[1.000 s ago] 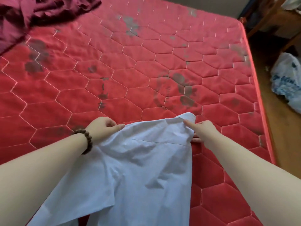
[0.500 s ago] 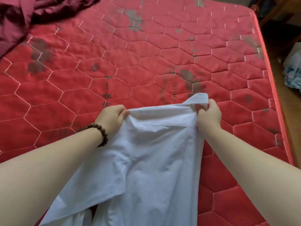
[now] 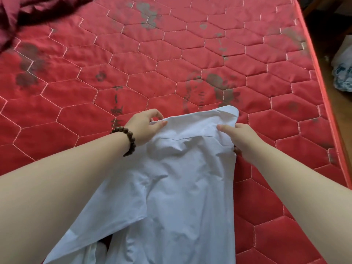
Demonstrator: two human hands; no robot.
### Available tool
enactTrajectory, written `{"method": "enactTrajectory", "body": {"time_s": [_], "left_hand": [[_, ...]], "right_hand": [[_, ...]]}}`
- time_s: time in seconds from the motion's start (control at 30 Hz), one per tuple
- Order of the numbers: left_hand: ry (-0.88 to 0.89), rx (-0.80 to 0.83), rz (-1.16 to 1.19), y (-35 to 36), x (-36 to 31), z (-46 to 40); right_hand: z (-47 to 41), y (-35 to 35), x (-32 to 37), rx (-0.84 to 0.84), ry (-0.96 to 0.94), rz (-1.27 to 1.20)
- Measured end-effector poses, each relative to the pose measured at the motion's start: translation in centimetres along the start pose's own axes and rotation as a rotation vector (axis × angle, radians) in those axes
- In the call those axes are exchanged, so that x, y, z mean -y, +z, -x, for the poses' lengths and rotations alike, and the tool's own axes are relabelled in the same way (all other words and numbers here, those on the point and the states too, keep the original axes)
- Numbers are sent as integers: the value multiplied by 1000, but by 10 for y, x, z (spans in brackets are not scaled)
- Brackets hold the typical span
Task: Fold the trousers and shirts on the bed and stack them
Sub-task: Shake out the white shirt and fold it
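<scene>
A pale blue-white shirt (image 3: 182,180) lies lengthwise on the red quilted mattress (image 3: 171,60), its collar end pointing away from me. My left hand (image 3: 144,126), with a brown bead bracelet on the wrist, pinches the collar's left corner. On the right, my right hand (image 3: 242,138) grips the collar and shoulder edge, thumb on top and fingers underneath. One sleeve spreads out toward the lower left. A dark red garment (image 3: 28,10) is heaped at the mattress's far left corner.
The mattress edge (image 3: 322,77) runs along the right, with wooden floor beyond it. A white and blue plastic bag (image 3: 342,71) lies on that floor. Dark furniture stands at the top right.
Both hands have carried the collar end farther up the mattress and set it lower. My grip shifted from fists on the collar to a thumb-and-finger pinch at its corners.
</scene>
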State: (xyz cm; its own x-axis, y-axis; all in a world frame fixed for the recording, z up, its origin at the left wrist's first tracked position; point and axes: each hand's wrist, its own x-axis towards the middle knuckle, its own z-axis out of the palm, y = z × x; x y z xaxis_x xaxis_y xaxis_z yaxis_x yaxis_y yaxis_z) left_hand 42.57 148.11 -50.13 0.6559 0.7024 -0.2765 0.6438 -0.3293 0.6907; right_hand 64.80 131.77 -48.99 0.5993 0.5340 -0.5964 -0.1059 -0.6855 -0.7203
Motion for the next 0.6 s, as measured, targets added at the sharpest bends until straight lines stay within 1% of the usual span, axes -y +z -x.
{"method": "enactTrajectory", "body": {"time_s": [0.07, 0.13, 0.2, 0.3, 0.33, 0.37, 0.4, 0.43, 0.47, 0.5, 0.53, 0.57, 0.6], "left_hand": [[-30, 56, -33, 0, -3, -5], [-41, 70, -63, -3, -4, -8], [-22, -10, -46, -11, -8, -14], [13, -219, -49, -24, -20, -32], [-9, -273, -116, -26, -24, -36], [-44, -321, -229, -25, -26, -37], [-71, -357, -351, -21, -27, -36], [-55, -400, -442, -16, -29, -31], [17, -430, -485, -7, -31, -23], [123, -415, -486, 5, -35, -13], [231, -352, -461, 18, -38, -3], [313, -264, -430, 33, -41, 5], [352, -168, -421, 47, -43, 13]], "right_hand": [[2, 2, 2, 11, -25, -38], [2, 5, 3, -10, -83, -63], [-2, 5, 14, -79, -192, -46], [-22, 3, 40, -159, -337, 5], [-30, 4, 47, -195, -349, 86], [-36, 5, 50, -255, -332, 219], [-37, 7, 50, -344, -297, 361], [-33, 10, 47, -429, -281, 470], [-25, 15, 40, -493, -323, 551], [-15, 23, 31, -521, -428, 624], [-4, 34, 21, -509, -559, 693], [6, 45, 10, -460, -677, 736], [13, 56, 0, -394, -767, 761]]}}
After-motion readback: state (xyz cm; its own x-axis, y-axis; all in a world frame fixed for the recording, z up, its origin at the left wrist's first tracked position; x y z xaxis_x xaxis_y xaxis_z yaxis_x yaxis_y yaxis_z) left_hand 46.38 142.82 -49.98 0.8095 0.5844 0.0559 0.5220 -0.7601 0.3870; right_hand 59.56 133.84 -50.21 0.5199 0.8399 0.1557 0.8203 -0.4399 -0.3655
